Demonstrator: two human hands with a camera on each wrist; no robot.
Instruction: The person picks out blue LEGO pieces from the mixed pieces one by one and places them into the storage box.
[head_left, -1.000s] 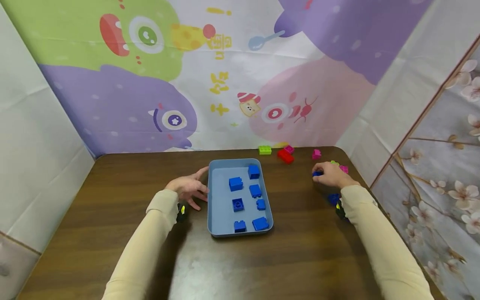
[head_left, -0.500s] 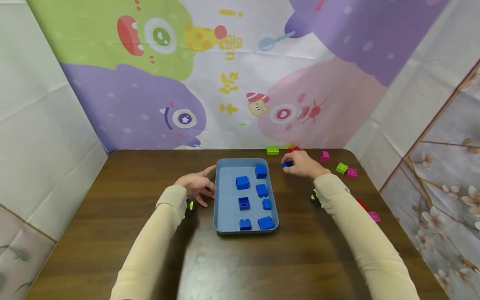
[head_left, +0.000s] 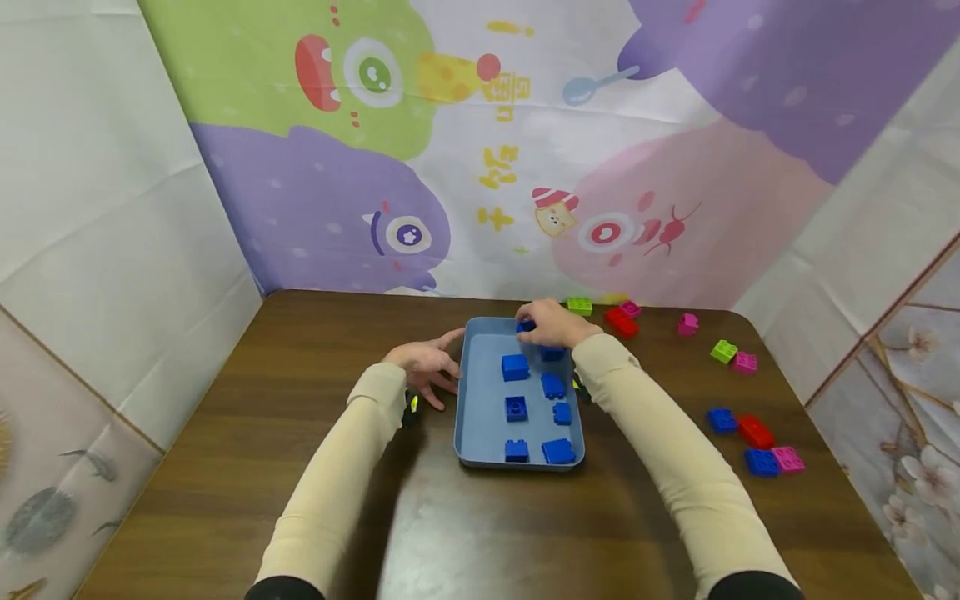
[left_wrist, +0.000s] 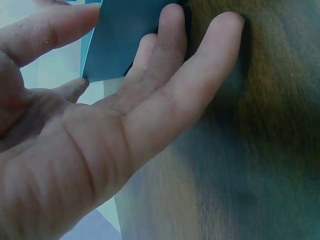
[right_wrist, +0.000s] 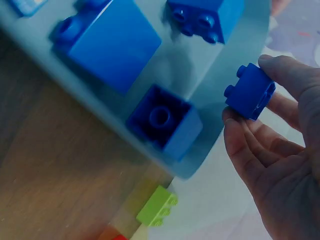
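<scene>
A grey-blue tray (head_left: 482, 421) lies on the table, with several blue toy bricks (head_left: 515, 367) spread inside it. My right hand (head_left: 553, 322) is over the tray's far end and pinches a small blue building brick (right_wrist: 250, 92) between thumb and fingers; its studs show in the right wrist view. Beneath that hand, an upturned blue brick (right_wrist: 165, 120) sits in the tray's corner. My left hand (head_left: 424, 367) rests at the tray's left side, fingers spread and fairly straight, thumb and fingertips right at the tray wall (left_wrist: 127, 40).
Right of the tray, two blue bricks (head_left: 762, 462), a red brick (head_left: 755, 432) and a pink brick (head_left: 788, 459) lie grouped. Along the far edge are a lime green brick (head_left: 579, 306), a red brick (head_left: 622, 322) and pink ones. A printed cloth (head_left: 337, 217) hangs behind the table.
My right hand has carried the small blue brick leftward from the table's right side to over the tray's far end. The left hand stays at the tray's side. The head view has swung left.
</scene>
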